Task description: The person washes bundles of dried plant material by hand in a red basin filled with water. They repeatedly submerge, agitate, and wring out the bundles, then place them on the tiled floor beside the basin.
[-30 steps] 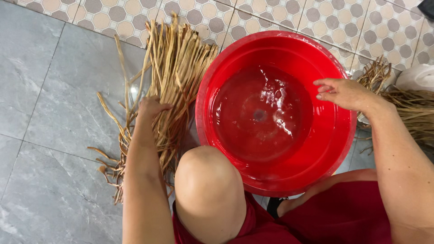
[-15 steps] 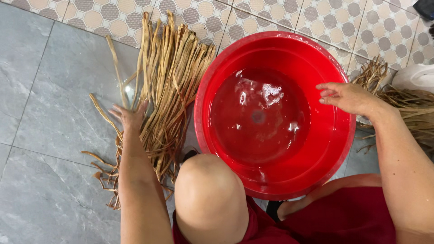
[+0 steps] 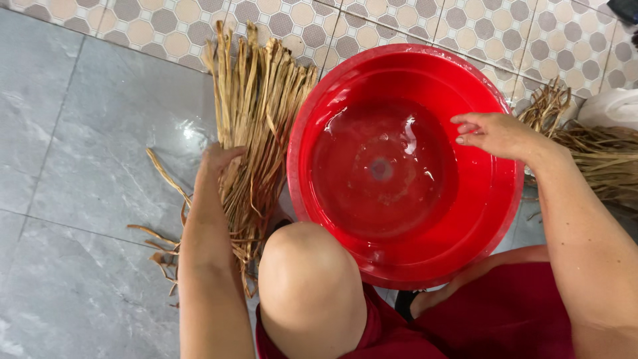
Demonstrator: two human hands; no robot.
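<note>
Single head view looks steeply down, close above the red basin [image 3: 405, 166].

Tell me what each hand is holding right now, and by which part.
The left hand closes on the dried straw bundle around its middle. The right hand holds nothing, open over the red basin.

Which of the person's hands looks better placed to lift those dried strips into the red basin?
Probably the left hand: it already rests on the bundle of dried strips beside the red basin. The right hand hovers open over the water, touching no strips.
</note>
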